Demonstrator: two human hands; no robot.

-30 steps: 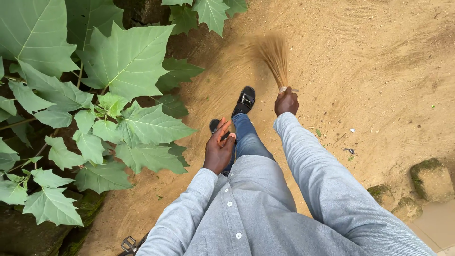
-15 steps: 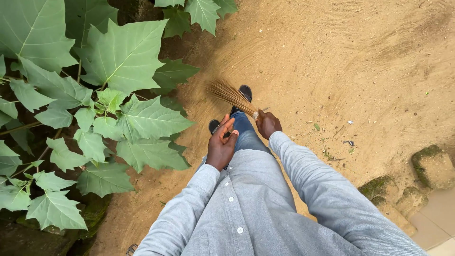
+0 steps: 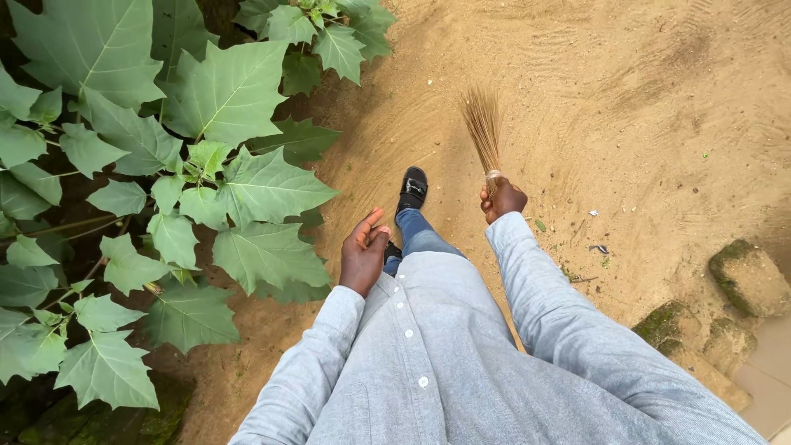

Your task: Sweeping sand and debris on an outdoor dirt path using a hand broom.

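My right hand (image 3: 503, 199) grips the bound end of a short straw broom (image 3: 484, 128), whose bristles point away from me over the sandy ground (image 3: 626, 107). My left hand (image 3: 364, 254) hangs loose in front of my waist, fingers slightly spread, holding nothing. Below it, one foot in a black sandal (image 3: 412, 189) steps forward on the sand. I wear a light grey button shirt and blue jeans.
A bush with large lobed green leaves (image 3: 165, 165) fills the left side. Mossy stones (image 3: 746, 276) and a pale paved edge lie at the lower right. Small bits of litter (image 3: 599, 248) dot the swept sand.
The broom swung from pointing left near my feet back out to the right, bristles now pointing away from me. My left hand lowered slightly. I shifted forward a little.
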